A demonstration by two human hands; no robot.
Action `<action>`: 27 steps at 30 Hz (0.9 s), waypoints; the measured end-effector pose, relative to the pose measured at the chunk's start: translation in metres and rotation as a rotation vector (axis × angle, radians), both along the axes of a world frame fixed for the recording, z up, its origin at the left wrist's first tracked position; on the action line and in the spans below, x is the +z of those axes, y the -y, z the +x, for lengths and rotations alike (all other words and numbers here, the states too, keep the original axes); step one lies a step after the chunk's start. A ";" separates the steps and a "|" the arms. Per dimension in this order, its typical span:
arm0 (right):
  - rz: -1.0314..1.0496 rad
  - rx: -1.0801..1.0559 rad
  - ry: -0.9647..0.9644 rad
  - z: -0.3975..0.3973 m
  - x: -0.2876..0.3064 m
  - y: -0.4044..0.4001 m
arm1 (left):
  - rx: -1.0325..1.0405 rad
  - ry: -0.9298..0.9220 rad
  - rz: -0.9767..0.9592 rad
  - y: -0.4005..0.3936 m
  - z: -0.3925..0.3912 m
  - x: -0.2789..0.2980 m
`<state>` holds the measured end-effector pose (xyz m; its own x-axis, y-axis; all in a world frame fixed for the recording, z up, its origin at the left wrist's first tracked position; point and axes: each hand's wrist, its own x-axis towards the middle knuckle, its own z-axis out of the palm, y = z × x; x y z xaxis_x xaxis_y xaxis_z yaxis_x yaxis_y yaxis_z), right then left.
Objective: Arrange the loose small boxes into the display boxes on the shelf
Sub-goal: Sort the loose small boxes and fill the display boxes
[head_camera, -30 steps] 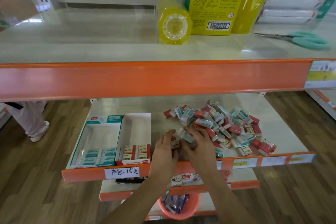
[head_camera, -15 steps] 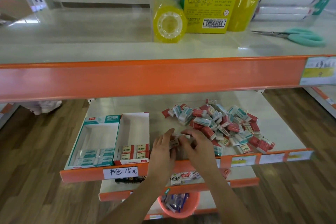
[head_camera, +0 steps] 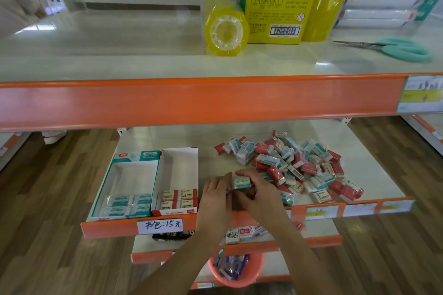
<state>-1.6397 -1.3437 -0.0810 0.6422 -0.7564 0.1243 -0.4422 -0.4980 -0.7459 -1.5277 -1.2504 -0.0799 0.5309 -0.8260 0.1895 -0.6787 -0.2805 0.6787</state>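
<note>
Both hands met at the front of the middle shelf (head_camera: 359, 175), and they held one teal box (head_camera: 241, 182) between them. The left hand (head_camera: 215, 195) had its fingers curled on the left end of this box. The right hand (head_camera: 260, 193) came over the box from the right side, with its fingers bent around the top and the far edge. More small boxes seemed to be under the palms, but I could not tell how many.

Just to the right of the grip, and a little behind it, lay the pile (head_camera: 299, 165) of loose red and teal boxes, mixed together and not in order. The nearest boxes of the pile touched the right hand.

To the left of the grip stood two display boxes, side by side and touching. The red display (head_camera: 178, 175) was just beside the left hand, and it had some red boxes in a row at its front end. The teal display (head_camera: 130, 179) was farther to the left, with teal boxes at its front end. The rear part of both displays was white cardboard.

Above the grip, on the top shelf, there were tape (head_camera: 226, 31) and scissors (head_camera: 393, 48). Below the grip hung a pink bucket (head_camera: 236, 273).
</note>
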 end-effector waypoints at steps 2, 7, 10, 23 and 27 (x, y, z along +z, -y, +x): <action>-0.009 -0.003 0.026 0.000 0.000 0.000 | -0.002 -0.005 0.000 0.000 -0.001 0.001; 0.018 -0.002 0.116 -0.002 0.005 -0.001 | 0.013 -0.072 -0.010 0.000 -0.001 0.004; 0.044 -0.027 0.190 -0.002 0.008 -0.002 | 0.032 -0.095 -0.030 0.000 -0.001 0.006; 0.019 -0.147 0.218 0.012 0.033 -0.001 | 0.008 0.067 -0.078 -0.014 0.033 0.037; -0.019 -0.076 0.185 0.037 0.041 -0.015 | 0.072 0.098 -0.034 -0.030 0.068 0.042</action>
